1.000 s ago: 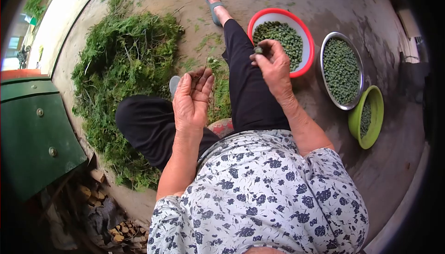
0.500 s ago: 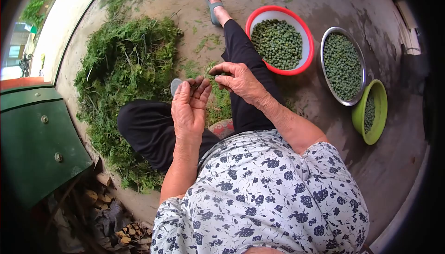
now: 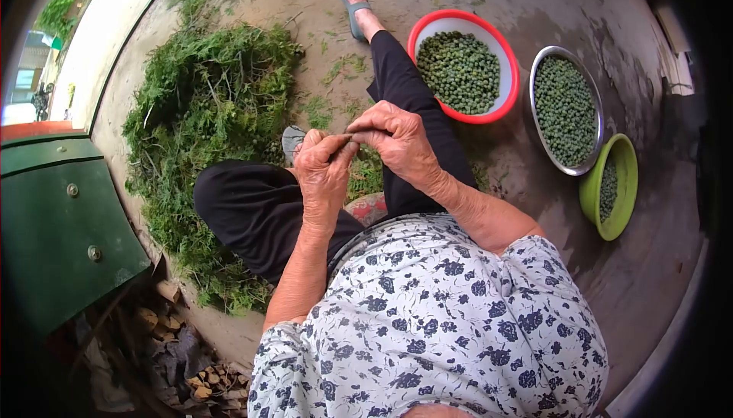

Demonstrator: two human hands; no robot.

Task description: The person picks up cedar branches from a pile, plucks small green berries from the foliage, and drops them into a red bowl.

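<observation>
My left hand (image 3: 322,174) is closed, its thumb and fingers pinched together in front of my lap. Facing it, my right hand (image 3: 398,139) pinches too, and the fingertips of both hands meet. Whatever lies between them is too small and covered to make out. Beneath the hands are my black trousers (image 3: 244,204) and scattered green sprigs (image 3: 366,174). To the left spreads a heap of cut evergreen branches (image 3: 206,105). Right of my outstretched leg stands a red-rimmed basin (image 3: 462,15) holding many small green cones or berries (image 3: 462,74).
A metal basin (image 3: 569,169) and a lime-green basin (image 3: 628,181) at the right hold more small green pieces. A dark green panel (image 3: 69,227) stands at the left edge. Chopped wood (image 3: 210,380) lies at the lower left. Loose sprigs litter the concrete floor (image 3: 305,6).
My left hand has turned from palm-up with fingers apart to a closed pinch. Both hands have come together at the fingertips, and the dark green bit between them is now hidden.
</observation>
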